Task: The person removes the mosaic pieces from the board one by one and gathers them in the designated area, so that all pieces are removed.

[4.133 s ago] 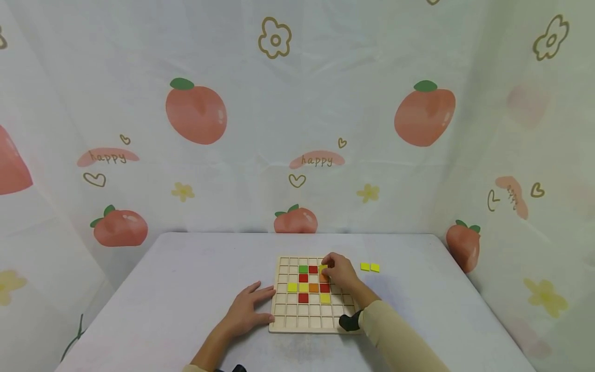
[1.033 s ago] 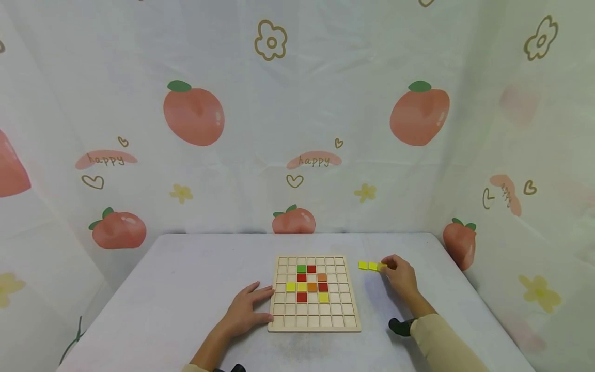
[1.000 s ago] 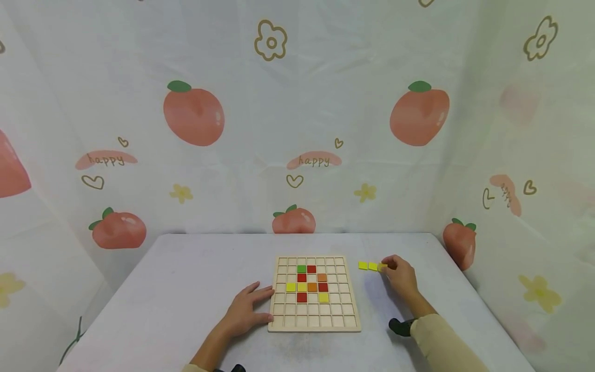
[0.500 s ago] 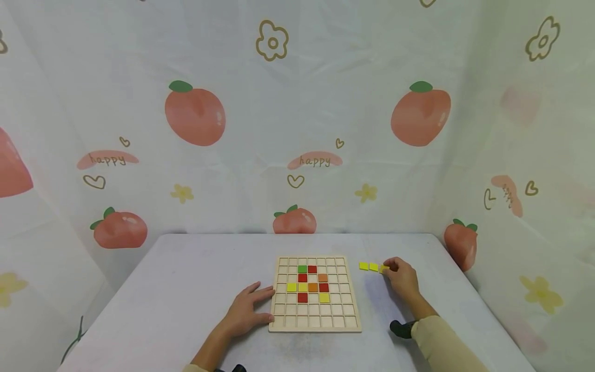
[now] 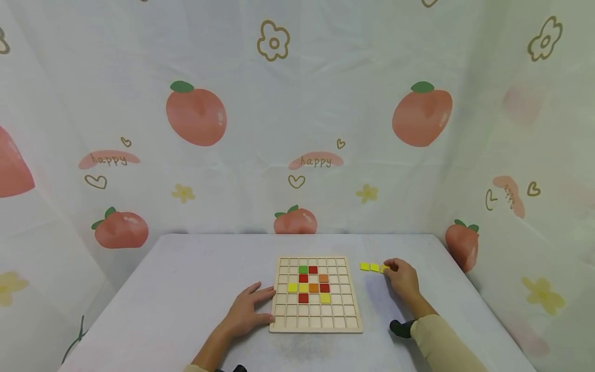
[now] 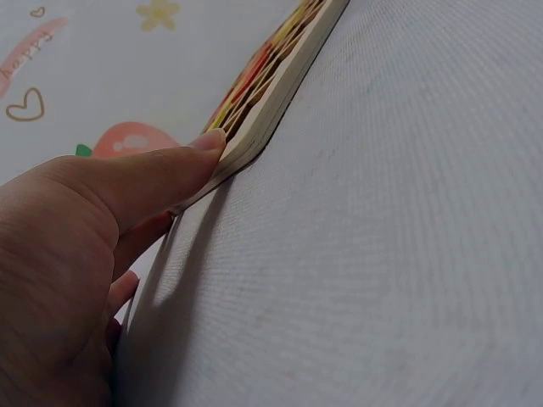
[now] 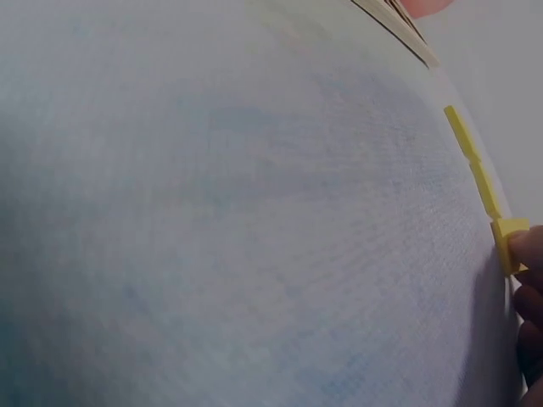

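My right hand pinches a small yellow square tile at the right end of a short row. In the right wrist view, my thumb lies against this tile, close beside its neighbour. Two other yellow tiles lie flat to its left. My left hand rests on the table with fingers spread, fingertips and thumb at the left edge of a wooden grid board. The left wrist view shows the thumb on the board's rim. Green, red, orange and yellow tiles sit in the board's middle cells.
A white cloth covers the table, whose far edge meets a printed fabric backdrop. Fabric also hangs along both sides. A black wrist strap piece shows under my right sleeve.
Some seconds ago my right hand was at a yellow tile in the board's upper part. That cell is now bare, and my hand pinches a third yellow tile beside the row. My left hand stays put.
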Action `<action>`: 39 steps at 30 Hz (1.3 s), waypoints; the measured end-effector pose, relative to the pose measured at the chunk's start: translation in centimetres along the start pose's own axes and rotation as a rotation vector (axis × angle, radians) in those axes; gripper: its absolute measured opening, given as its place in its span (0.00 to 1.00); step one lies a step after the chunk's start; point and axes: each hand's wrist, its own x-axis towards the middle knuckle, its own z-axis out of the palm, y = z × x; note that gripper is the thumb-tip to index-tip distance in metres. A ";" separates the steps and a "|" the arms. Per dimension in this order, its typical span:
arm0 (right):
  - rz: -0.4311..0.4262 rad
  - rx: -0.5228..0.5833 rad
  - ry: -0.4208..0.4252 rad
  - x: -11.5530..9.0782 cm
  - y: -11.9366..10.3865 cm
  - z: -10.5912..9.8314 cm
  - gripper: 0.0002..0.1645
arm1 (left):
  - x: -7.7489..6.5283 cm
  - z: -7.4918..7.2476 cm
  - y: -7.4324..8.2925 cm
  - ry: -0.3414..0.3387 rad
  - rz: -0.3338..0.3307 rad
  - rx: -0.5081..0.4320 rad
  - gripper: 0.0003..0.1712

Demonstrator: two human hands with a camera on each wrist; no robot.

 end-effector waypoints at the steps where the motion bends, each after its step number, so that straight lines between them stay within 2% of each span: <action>1: -0.006 -0.005 0.002 0.0 0.0 0.0 0.10 | 0.0 0.0 0.0 -0.003 -0.003 0.001 0.40; 12: -0.051 -0.053 0.016 0.4 0.1 0.1 0.12 | 0.1 0.1 -0.1 -0.008 -0.023 0.005 0.41; 20: -0.035 -0.057 0.009 0.7 0.1 0.3 0.11 | 0.1 0.1 0.0 -0.006 -0.030 0.010 0.41; 39: -0.040 0.025 0.013 1.0 -2.8 1.6 0.10 | 0.1 0.1 -0.1 -0.003 -0.036 0.003 0.40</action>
